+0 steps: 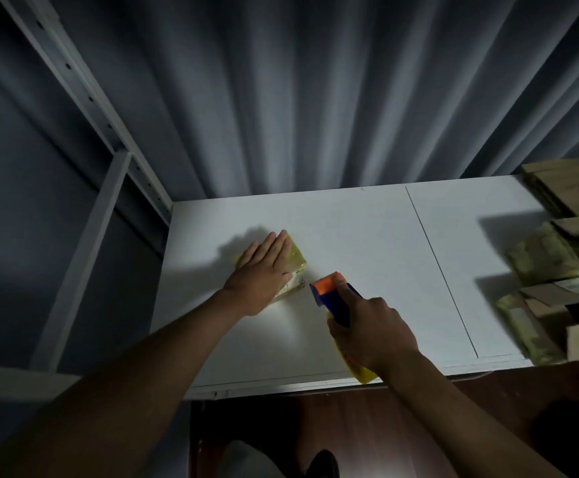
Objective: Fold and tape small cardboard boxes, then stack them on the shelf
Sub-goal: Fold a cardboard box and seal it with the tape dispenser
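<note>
your left hand lies flat, fingers straight, on the small yellow-taped cardboard box at the white table's left side. your right hand grips the blue-and-orange tape dispenser just beside it. ease off pressing and the box may slide; the toothed blade sits near your thumb.

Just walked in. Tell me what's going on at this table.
A person is taping up a small cardboard box on the white table. The left hand lies flat on top of the box, fingers straight, pressing it down. The right hand grips a blue and orange tape dispenser just beside the box, its orange end pointing at it. Yellowish tape already covers the box's top. More cardboard boxes are piled at the table's right edge.
</note>
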